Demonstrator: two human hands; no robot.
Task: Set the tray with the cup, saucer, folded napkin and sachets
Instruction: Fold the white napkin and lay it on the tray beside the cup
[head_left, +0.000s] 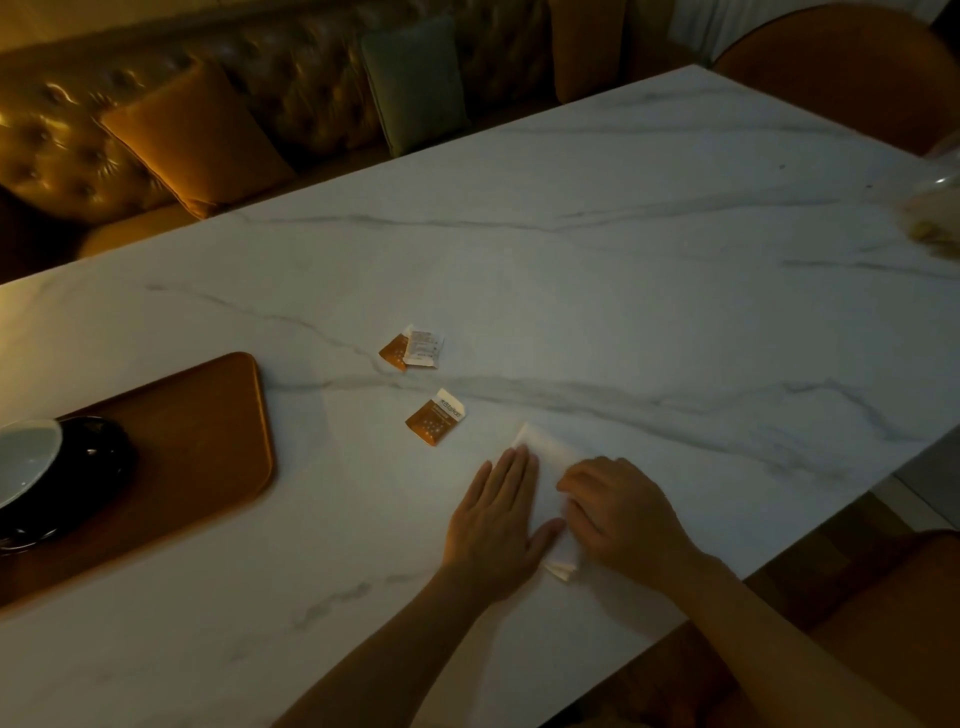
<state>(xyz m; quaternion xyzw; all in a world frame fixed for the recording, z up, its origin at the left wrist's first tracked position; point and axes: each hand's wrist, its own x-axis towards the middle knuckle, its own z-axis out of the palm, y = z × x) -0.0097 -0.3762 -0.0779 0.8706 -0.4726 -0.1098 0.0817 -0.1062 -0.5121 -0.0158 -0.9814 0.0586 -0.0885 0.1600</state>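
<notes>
A white napkin (548, 457) lies folded on the marble table, mostly under my hands. My left hand (498, 525) presses flat on its left part, fingers together. My right hand (623, 509) has its fingers curled onto the napkin's right part. Beyond them lies an orange and white sachet (435, 417); two more sachets (413, 349) overlap farther back. At the far left a wooden tray (208, 441) carries a dark saucer (88, 483) with a cup (26, 457) on it, white inside and cut off by the frame edge.
The marble table (623, 249) runs back to a tufted sofa with an orange cushion (192, 140) and a green cushion (415, 83). A clear bag (935, 208) sits at the right edge. Chairs stand at the far right and near right.
</notes>
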